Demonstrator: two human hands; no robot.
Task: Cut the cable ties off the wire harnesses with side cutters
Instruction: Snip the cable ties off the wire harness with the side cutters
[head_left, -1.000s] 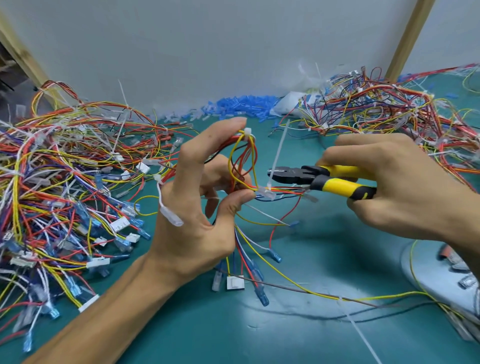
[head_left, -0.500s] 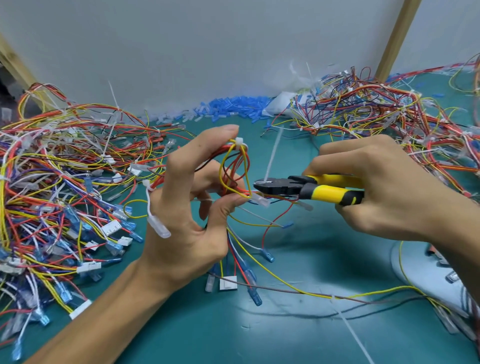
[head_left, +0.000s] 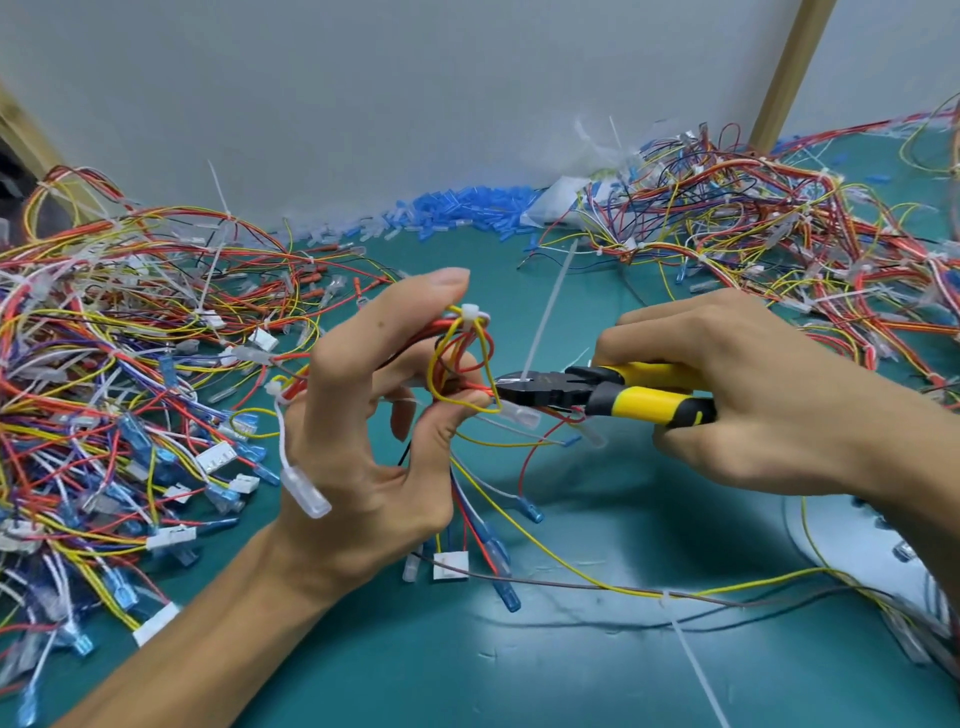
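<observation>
Pinching a wire harness (head_left: 457, 364) in left hand (head_left: 358, 441) | right hand (head_left: 753, 395) squeezing side cutters (head_left: 597, 395) | tips at white cable tie (head_left: 543, 322)

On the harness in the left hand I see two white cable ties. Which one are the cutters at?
The lower cable tie, with its long tail standing up, sits at the side cutters' tip. The upper cable tie, near the forefinger, is clear of them.

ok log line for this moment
left hand: holds multicoloured wire harness | right hand: yellow-handled side cutters | jaws at white cable tie
</observation>
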